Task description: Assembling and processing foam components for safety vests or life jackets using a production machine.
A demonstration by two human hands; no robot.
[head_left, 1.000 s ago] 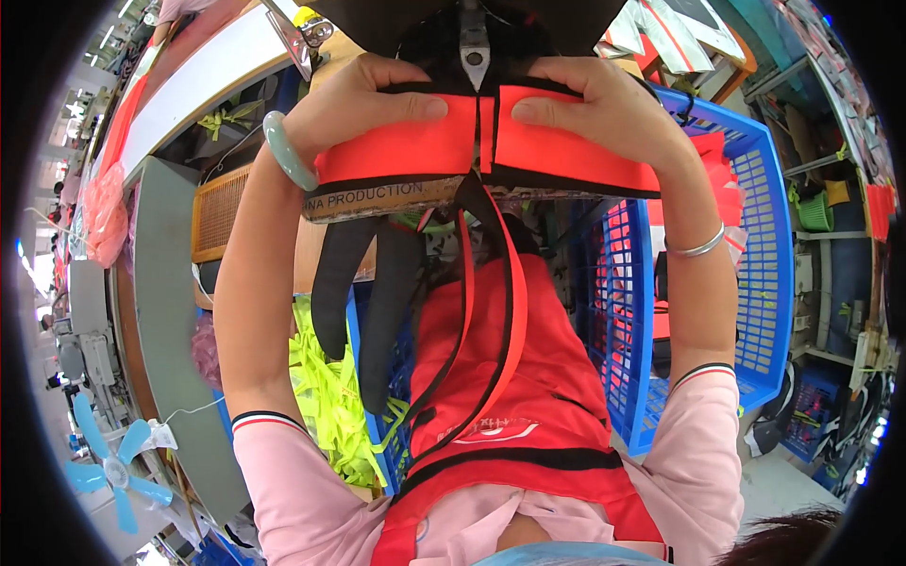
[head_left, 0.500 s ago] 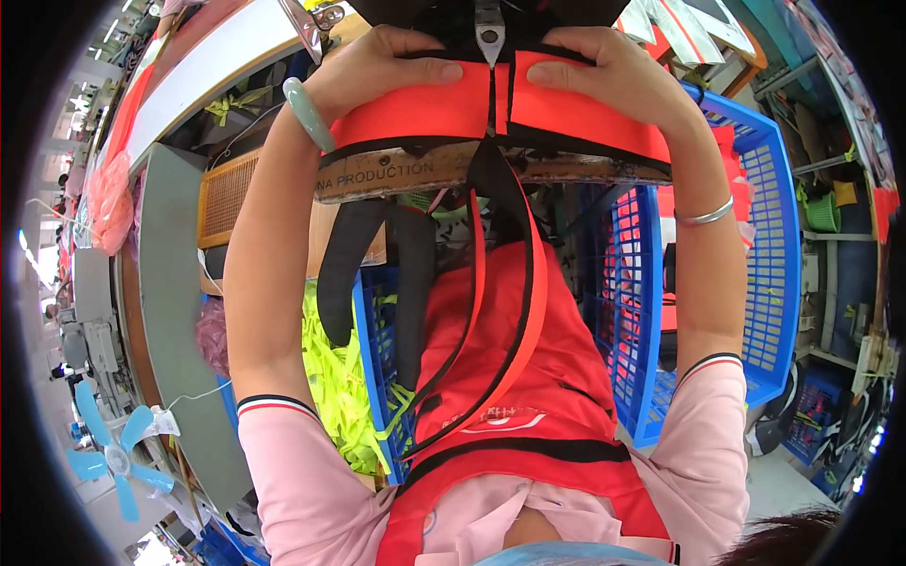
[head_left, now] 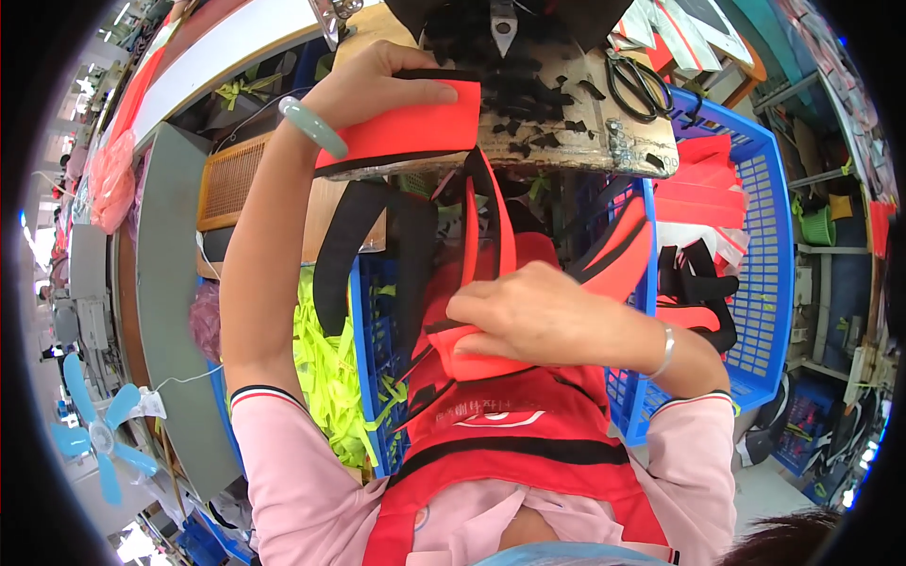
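Note:
My left hand (head_left: 392,83) grips an orange-red fabric strip (head_left: 406,123) with black edging, thumb on top, at the near edge of the machine table. Close to my lap, my right hand (head_left: 528,311) is closed on another black-edged orange-red strip (head_left: 481,363), whose loose end (head_left: 613,245) trails to the right. Narrow orange and black bands hang between the two hands, over my red apron (head_left: 528,406). A pointed metal machine part (head_left: 504,33) stands beyond the left hand's strip. Which bands join which strip I cannot tell.
Black scraps (head_left: 538,113) litter the worn table (head_left: 613,141), with black-handled scissors (head_left: 637,87) on its right. A blue crate (head_left: 769,189) of orange and black pieces stands right. Yellow-green strips (head_left: 326,377) fill another crate at left. Black bands (head_left: 349,255) hang nearby.
My right hand has come down from the table toward my lap, bringing its orange-red strip away from the left one. The scraps and scissors are now uncovered. My left hand has hardly moved.

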